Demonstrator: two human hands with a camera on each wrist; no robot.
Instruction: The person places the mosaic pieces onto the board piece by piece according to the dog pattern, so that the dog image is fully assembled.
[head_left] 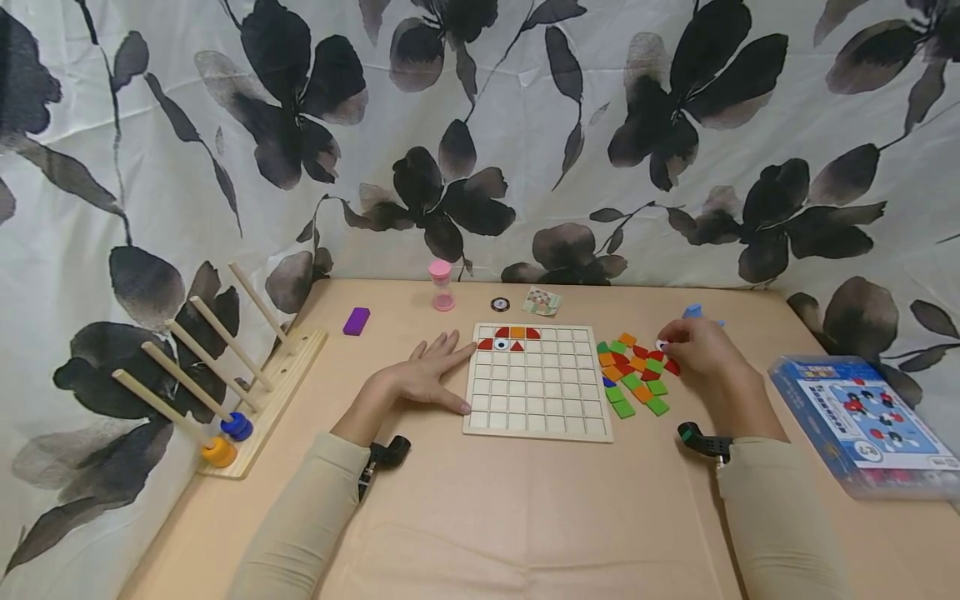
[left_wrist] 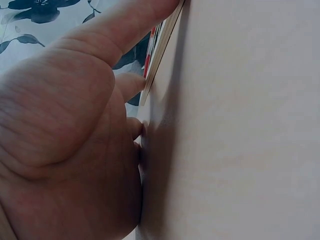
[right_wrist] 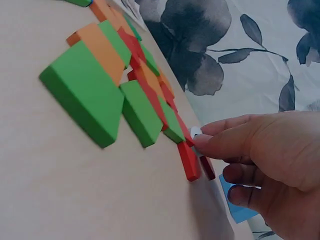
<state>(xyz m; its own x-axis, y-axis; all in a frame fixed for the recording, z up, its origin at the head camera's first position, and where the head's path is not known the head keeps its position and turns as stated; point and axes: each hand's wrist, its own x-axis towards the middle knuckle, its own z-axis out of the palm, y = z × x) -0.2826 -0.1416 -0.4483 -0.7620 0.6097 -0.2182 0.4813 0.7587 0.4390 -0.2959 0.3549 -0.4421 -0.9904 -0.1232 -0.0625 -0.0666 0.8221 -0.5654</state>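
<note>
Gridded board lies just right of the left grip, spread against its edge; loose tiles sit beside and left of the right grip, pinching a white piece, apparently the picking step, next calling for a clear lift.

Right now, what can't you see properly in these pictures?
Right wrist: white piece, partly covered by fingers.
Head: blue object, partly behind the right hand.
Left wrist: squares of the board, hidden by the edge-on angle.
Head: small print on the box, too tiny.
</note>
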